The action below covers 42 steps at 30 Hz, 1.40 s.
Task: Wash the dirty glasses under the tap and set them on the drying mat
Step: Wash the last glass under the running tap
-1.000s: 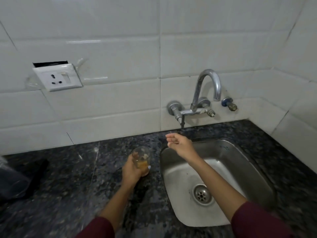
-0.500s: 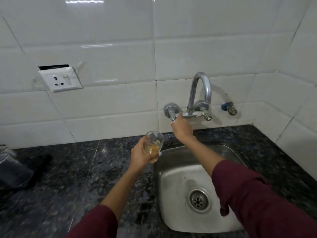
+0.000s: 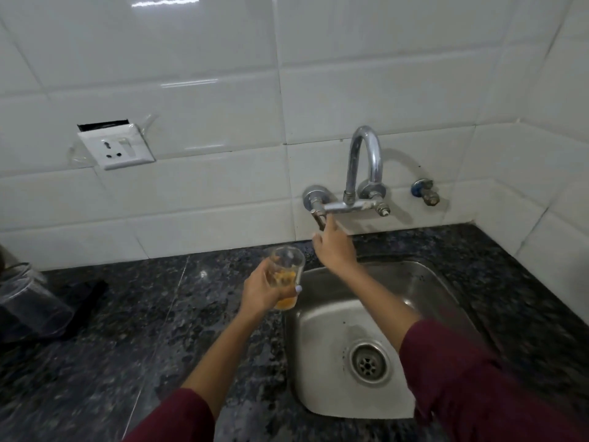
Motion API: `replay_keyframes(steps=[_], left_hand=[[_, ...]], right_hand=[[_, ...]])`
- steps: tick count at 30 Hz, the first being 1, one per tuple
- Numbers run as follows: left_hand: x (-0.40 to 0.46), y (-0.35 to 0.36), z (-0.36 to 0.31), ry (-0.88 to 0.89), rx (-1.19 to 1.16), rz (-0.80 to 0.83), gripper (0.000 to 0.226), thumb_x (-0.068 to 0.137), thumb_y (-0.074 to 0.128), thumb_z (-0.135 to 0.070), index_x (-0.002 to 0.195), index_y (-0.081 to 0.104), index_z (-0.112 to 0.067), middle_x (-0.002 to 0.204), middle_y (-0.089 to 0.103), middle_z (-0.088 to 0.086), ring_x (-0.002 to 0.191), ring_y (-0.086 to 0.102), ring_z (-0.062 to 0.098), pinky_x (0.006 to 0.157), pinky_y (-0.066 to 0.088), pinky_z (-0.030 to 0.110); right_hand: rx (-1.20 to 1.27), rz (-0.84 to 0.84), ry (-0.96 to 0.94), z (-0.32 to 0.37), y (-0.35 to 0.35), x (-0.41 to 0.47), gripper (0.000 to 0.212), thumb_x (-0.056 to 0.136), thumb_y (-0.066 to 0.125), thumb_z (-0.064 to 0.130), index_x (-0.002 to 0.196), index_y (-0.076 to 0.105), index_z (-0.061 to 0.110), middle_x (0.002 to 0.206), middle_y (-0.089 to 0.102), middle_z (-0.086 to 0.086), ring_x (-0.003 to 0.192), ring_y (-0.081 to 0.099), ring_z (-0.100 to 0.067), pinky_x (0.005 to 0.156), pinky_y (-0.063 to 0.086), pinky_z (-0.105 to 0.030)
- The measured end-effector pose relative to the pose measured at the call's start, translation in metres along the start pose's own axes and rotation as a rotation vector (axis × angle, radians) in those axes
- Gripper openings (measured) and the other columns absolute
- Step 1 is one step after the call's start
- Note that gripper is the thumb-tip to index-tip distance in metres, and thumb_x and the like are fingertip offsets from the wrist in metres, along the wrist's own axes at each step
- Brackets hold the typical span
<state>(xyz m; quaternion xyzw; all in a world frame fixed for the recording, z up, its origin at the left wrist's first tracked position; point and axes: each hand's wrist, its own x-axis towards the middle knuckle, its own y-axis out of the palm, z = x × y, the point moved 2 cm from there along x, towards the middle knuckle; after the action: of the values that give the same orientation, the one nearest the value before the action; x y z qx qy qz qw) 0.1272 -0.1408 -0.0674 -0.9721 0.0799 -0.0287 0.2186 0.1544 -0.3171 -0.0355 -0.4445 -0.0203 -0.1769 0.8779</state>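
My left hand (image 3: 263, 290) grips a small clear glass (image 3: 286, 275) with orange residue in its bottom, held just left of the steel sink (image 3: 433, 282), over the counter edge. My right hand (image 3: 333, 247) reaches up to the wall tap (image 3: 363, 173), its fingers touching the lever handle (image 3: 318, 218) at the tap's left end. No water runs from the curved spout. At the far left a clear glass (image 3: 30, 301) lies on its side on a dark mat (image 3: 84, 303).
The dark speckled granite counter (image 3: 159, 330) surrounds the sink, with its drain (image 3: 369, 362) near the middle. White tiled walls stand behind and to the right. A wall socket (image 3: 116, 148) is at the left, a small valve (image 3: 425, 193) right of the tap.
My right hand rose from above the sink to the tap's lever. My left hand lifted the glass from the counter and brought it toward the sink's edge.
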Motion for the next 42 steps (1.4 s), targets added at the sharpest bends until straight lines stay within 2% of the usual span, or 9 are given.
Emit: replay_keyframes(steps=[4,8,12,16,23,31,36,39,42], left_hand=[[0.007,0.03,-0.005,0.027,0.047,0.111,0.044,0.061,0.088,-0.021,0.09,0.056,-0.021,0.101,0.059,-0.01,0.091,0.057,0.013,0.076,0.047,0.027],[0.019,0.062,-0.015,0.064,0.102,0.263,0.051,0.061,0.088,-0.019,0.1,0.054,-0.024,0.099,0.06,-0.009,0.091,0.059,0.013,0.071,0.044,0.02],[0.029,0.09,-0.028,0.154,0.119,0.37,0.056,0.059,0.088,-0.023,0.106,0.058,-0.025,0.101,0.062,-0.012,0.094,0.06,0.01,0.072,0.04,0.014],[0.035,0.1,-0.036,0.235,0.113,0.417,0.06,0.059,0.088,-0.021,0.111,0.059,-0.029,0.097,0.065,-0.012,0.091,0.061,0.006,0.073,0.041,0.01],[0.028,0.103,-0.025,-0.172,-0.816,0.161,0.052,0.065,0.081,-0.023,0.11,0.056,-0.018,0.106,0.065,0.013,0.086,0.067,0.029,0.071,0.058,0.044],[0.038,0.104,-0.021,-0.515,-0.953,0.21,0.032,0.081,0.071,-0.022,0.109,0.061,-0.009,0.1,0.071,0.019,0.079,0.07,0.033,0.059,0.06,0.043],[0.046,0.106,-0.027,-0.555,-0.853,0.383,0.039,0.082,0.069,-0.031,0.111,0.064,-0.005,0.093,0.073,0.015,0.081,0.068,0.029,0.069,0.057,0.04],[0.05,0.113,-0.032,-0.37,-0.895,0.304,0.043,0.079,0.073,-0.023,0.115,0.057,-0.006,0.096,0.069,0.014,0.073,0.069,0.024,0.066,0.059,0.041],[0.052,0.117,-0.034,-0.391,-0.9,0.231,0.041,0.081,0.071,-0.023,0.116,0.06,-0.005,0.091,0.069,0.013,0.066,0.068,0.023,0.061,0.058,0.036]], right_hand=[[0.196,0.006,-0.044,-0.027,-0.012,-0.05,0.04,0.093,0.048,0.014,0.133,0.045,0.009,0.13,0.056,-0.013,0.12,0.053,-0.024,0.1,0.045,-0.035],[0.277,-0.074,-0.114,-0.051,-0.04,-0.084,0.042,0.088,0.055,0.009,0.13,0.051,0.012,0.123,0.06,-0.006,0.11,0.056,-0.011,0.09,0.042,-0.017],[0.066,0.022,-0.188,-0.067,-0.056,-0.08,0.044,0.091,0.051,0.02,0.135,0.045,0.016,0.134,0.052,-0.004,0.123,0.047,-0.017,0.103,0.039,-0.034],[-0.085,0.277,-0.207,-0.075,-0.054,-0.066,0.021,0.092,0.05,0.026,0.101,0.06,0.009,0.101,0.062,-0.012,0.098,0.056,-0.027,0.078,0.041,-0.034],[0.673,0.069,0.206,-0.054,-0.057,-0.052,0.02,0.094,0.05,0.013,0.097,0.069,0.007,0.089,0.069,-0.009,0.074,0.061,-0.015,0.061,0.046,-0.026],[0.245,0.151,-0.186,-0.085,-0.037,-0.076,0.015,0.092,0.051,0.009,0.104,0.06,0.009,0.097,0.063,0.009,0.084,0.057,0.01,0.073,0.045,-0.016],[0.264,0.132,-0.063,-0.082,-0.047,-0.063,0.014,0.09,0.056,0.013,0.1,0.065,0.013,0.095,0.071,0.001,0.083,0.066,-0.015,0.071,0.05,-0.026],[0.574,0.026,0.215,-0.063,-0.05,-0.057,0.014,0.092,0.054,0.015,0.097,0.067,0.017,0.094,0.072,-0.005,0.077,0.068,-0.024,0.057,0.05,-0.028],[0.569,-0.012,0.121,-0.061,-0.044,-0.068,0.017,0.093,0.052,0.014,0.103,0.065,0.016,0.099,0.071,-0.006,0.086,0.069,-0.031,0.065,0.058,-0.038]])
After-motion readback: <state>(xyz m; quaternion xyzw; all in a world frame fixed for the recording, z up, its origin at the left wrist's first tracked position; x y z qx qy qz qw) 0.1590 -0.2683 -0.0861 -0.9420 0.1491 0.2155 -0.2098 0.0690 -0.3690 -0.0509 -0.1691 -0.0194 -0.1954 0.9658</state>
